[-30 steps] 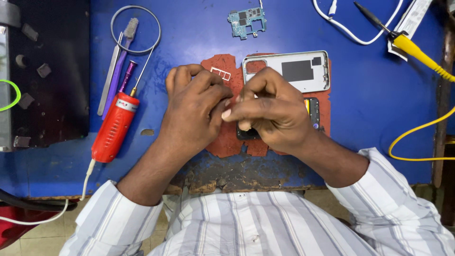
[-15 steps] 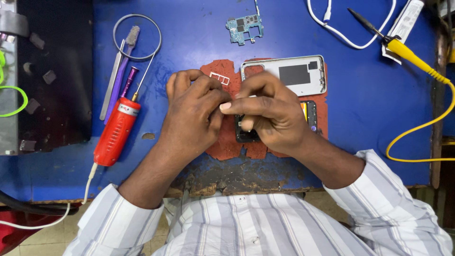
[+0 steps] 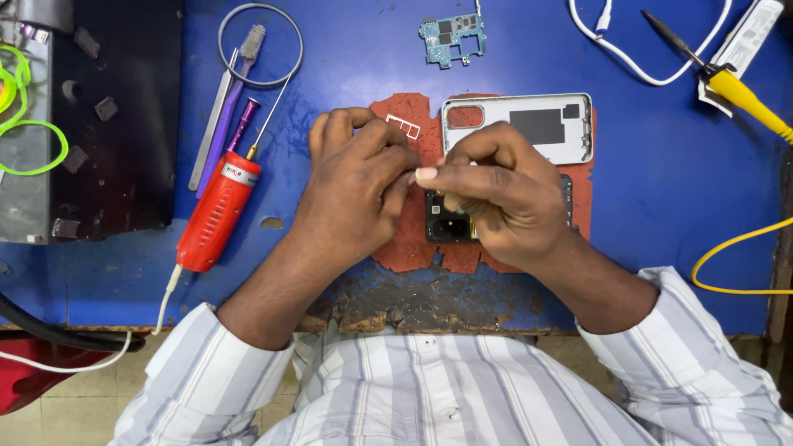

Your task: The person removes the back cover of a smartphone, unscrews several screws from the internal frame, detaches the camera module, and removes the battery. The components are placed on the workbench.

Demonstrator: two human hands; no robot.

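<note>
My left hand point(image 3: 355, 186) and my right hand point(image 3: 500, 194) meet over a torn red mat point(image 3: 405, 239) on the blue table point(image 3: 661, 190). A black phone point(image 3: 450, 225) lies open on the mat, mostly hidden under my right hand, whose curled fingers press on its upper edge. My right thumb reaches left and touches my bent left fingertips. Whether anything small is pinched between them is hidden. A white phone back frame point(image 3: 529, 124) lies just beyond my right hand, and a small card tray point(image 3: 402, 125) beyond my left.
A red handheld tool point(image 3: 216, 211) with a white cord lies left of my left hand, beside tweezers point(image 3: 211, 132), a toothbrush point(image 3: 239, 74) and a purple screwdriver point(image 3: 242, 124). A circuit board point(image 3: 450, 37) lies at the back, a yellow-handled iron point(image 3: 743, 95) at the right, a black box point(image 3: 116, 116) at the left.
Both hands stay together over the phone with only small finger movements. The view has shifted slightly.
</note>
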